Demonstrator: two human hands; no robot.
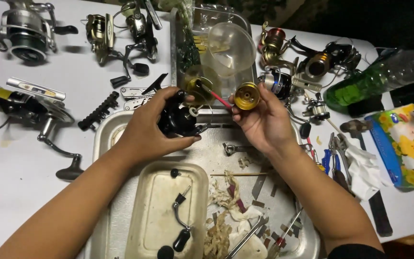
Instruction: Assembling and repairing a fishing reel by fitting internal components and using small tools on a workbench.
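A white rectangular table point(20, 192) is carrying everything. Lying directly on it are a large dented metal tray point(102, 128), several silver and black spinning fishing reels point(25, 29), a ribbed black plastic handle grip point(99, 111), a green-tinted clear plastic bottle point(379, 76) on its side, a colourful flowered tissue box point(406, 146) and blue-handled pliers point(334, 160).

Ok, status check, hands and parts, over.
Left hand grips black reel body. Right hand holds gold spool. Metal tray below, cluttered.
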